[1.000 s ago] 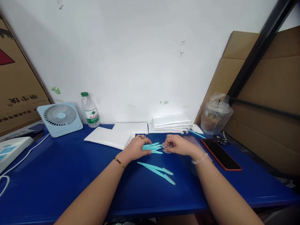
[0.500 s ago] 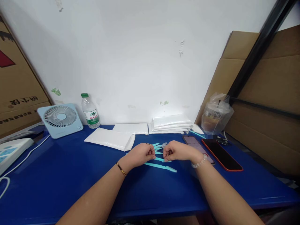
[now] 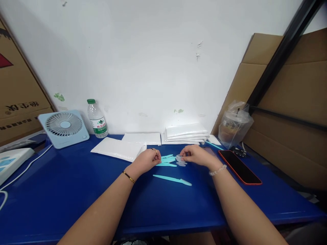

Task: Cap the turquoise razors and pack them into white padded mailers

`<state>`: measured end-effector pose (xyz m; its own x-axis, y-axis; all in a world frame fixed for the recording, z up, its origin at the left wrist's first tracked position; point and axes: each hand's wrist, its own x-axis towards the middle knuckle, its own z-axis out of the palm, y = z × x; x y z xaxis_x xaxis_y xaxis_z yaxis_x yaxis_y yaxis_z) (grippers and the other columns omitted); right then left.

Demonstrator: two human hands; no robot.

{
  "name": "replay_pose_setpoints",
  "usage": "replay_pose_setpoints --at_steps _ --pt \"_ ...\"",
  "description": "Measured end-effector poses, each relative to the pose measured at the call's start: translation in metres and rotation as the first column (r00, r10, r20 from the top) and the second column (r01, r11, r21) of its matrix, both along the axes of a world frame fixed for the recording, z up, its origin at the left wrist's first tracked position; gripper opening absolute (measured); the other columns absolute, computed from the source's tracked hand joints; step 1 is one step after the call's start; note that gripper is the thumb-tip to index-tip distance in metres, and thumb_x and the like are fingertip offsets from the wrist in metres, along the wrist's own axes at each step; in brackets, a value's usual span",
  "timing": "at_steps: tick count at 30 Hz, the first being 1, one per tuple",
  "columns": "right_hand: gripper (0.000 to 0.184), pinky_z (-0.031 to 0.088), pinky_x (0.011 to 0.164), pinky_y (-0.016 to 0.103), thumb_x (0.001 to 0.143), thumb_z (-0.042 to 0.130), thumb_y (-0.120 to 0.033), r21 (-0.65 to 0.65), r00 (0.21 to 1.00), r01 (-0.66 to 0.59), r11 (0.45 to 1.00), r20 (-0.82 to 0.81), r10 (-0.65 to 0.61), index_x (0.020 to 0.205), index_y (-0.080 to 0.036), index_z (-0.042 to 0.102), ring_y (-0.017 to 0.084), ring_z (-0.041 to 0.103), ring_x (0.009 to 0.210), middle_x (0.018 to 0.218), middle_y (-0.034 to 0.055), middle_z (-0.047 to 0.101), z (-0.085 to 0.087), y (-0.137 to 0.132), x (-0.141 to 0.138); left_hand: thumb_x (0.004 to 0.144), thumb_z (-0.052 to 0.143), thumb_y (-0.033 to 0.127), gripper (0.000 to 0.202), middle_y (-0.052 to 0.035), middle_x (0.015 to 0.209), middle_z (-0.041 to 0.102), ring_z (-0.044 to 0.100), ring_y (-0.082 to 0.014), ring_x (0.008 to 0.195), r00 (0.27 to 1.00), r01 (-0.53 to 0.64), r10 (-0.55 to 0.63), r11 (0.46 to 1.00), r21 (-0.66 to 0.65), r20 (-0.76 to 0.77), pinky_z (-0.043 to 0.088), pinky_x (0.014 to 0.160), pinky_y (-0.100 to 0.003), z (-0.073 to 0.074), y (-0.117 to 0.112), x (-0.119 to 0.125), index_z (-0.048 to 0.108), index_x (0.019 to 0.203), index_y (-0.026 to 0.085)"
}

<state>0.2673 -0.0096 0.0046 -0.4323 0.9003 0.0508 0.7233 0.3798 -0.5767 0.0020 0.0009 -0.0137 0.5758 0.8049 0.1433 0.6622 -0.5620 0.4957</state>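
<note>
Several turquoise eyebrow razors point(image 3: 169, 159) lie in a loose pile on the blue table. My left hand point(image 3: 149, 159) is at the pile's left end, thumb and fingers pinched on a razor handle; the grip is partly hidden. To the right of the pile is a small heap of clear plastic blade caps point(image 3: 181, 164). Over these caps my right hand point(image 3: 192, 156) is closed in a pinch, its fingertips at a cap. Closer to me, a single eyebrow razor point(image 3: 171, 179) lies apart, touched by neither hand.
White padded envelopes point(image 3: 116, 148) and a stack of them point(image 3: 186, 131) lie along the wall. A blue fan point(image 3: 65, 127) and a water bottle point(image 3: 97, 119) stand at left. On the right are a phone point(image 3: 240, 166) and a bagged drink cup point(image 3: 232, 127).
Both hands have moved apart and slightly away from me. The razor between them has gone left to the pile with my left hand; my right hand is now over the clear caps.
</note>
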Motion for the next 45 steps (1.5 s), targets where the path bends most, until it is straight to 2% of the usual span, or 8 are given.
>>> replay_pose_setpoints --at_steps 5,9,13,23,27,32,38,45 --pt "0.025 0.04 0.057 0.022 0.064 0.072 -0.039 -0.07 0.969 -0.217 0.974 0.104 0.223 0.075 -0.017 0.068 0.014 0.056 0.067 0.078 0.0023 0.064 0.01 -0.019 -0.013 0.077 0.058 0.036 0.02 -0.004 0.09 0.06 0.056 -0.0196 0.087 0.999 0.03 -0.028 0.994 0.105 -0.025 0.042 0.07 -0.028 0.002 -0.009 0.005 0.062 0.09 0.02" --pt "0.018 0.036 0.05 0.021 0.06 0.074 -0.03 -0.202 0.916 -0.286 0.937 0.23 0.329 0.071 -0.018 0.067 0.012 0.053 0.057 0.067 -0.0009 0.062 0.005 -0.027 -0.025 0.074 0.062 0.045 0.03 -0.0038 0.09 0.061 0.057 -0.0189 0.084 0.973 0.224 -0.221 0.974 0.043 -0.073 0.041 0.067 -0.026 0.007 -0.025 0.016 0.064 0.092 0.021" --pt "0.007 0.034 0.05 0.021 0.065 0.067 -0.022 -0.124 0.919 -0.27 0.955 0.264 0.294 0.071 -0.018 0.065 0.011 0.052 0.056 0.066 -0.0006 0.062 0.002 -0.025 -0.029 0.079 0.059 0.036 0.017 -0.0003 0.079 0.063 0.056 -0.0155 0.071 0.943 0.298 -0.297 0.954 -0.012 -0.15 0.037 0.058 -0.024 0.005 -0.033 0.024 0.064 0.087 0.023" --pt "0.013 0.04 0.059 0.023 0.076 0.06 -0.03 -0.075 0.977 -0.202 0.976 0.054 0.207 0.077 -0.017 0.063 0.014 0.056 0.065 0.072 0.0015 0.064 0.014 -0.021 -0.017 0.087 0.044 0.027 0.018 -0.0032 0.083 0.064 0.058 -0.0171 0.078 0.975 0.207 -0.197 0.974 0.093 -0.105 0.041 0.068 -0.026 0.021 -0.031 0.013 0.06 0.082 0.02" --pt "0.017 0.043 0.059 0.024 0.079 0.057 -0.033 -0.063 0.994 -0.055 0.997 -0.093 0.049 0.078 -0.016 0.059 0.014 0.058 0.064 0.072 0.0028 0.063 0.014 -0.014 -0.001 0.087 0.039 0.028 0.021 -0.0033 0.08 0.063 0.057 -0.0157 0.072 0.997 0.083 -0.082 0.996 0.03 -0.008 0.041 0.064 -0.026 0.023 -0.023 0.0 0.055 0.076 0.018" --pt "0.03 0.044 0.053 0.024 0.079 0.057 -0.041 0.011 0.908 0.124 0.992 -0.405 -0.109 0.099 -0.019 0.054 0.01 0.052 0.05 0.071 0.0008 0.062 0.013 -0.007 0.006 0.09 0.034 0.04 0.025 -0.0001 0.075 0.061 0.055 -0.0132 0.062 0.972 0.003 0.042 0.982 -0.188 0.232 0.04 0.056 -0.024 0.019 -0.012 -0.007 0.048 0.09 0.019" --pt "0.033 0.043 0.05 0.024 0.076 0.061 -0.044 -0.011 0.8 0.207 0.978 -0.574 -0.176 0.091 -0.016 0.064 0.011 0.053 0.052 0.069 0.0027 0.062 0.007 -0.004 -0.012 0.092 0.028 0.044 0.038 -0.002 0.084 0.062 0.054 -0.0162 0.077 0.951 -0.032 0.044 0.999 -0.041 0.306 0.042 0.07 -0.027 0.017 -0.011 -0.002 0.057 0.086 0.02" --pt "0.038 0.049 0.06 0.028 0.075 0.064 -0.046 -0.138 0.727 0.109 0.984 -0.664 -0.174 0.094 -0.013 0.066 0.014 0.061 0.061 0.074 0.0062 0.067 0.003 -0.004 -0.02 0.091 0.034 0.038 0.033 -0.0036 0.081 0.06 0.054 -0.0175 0.077 0.973 -0.068 0.046 0.993 0.093 0.226 0.041 0.071 -0.028 0.02 -0.011 0.0 0.058 0.08 0.019"
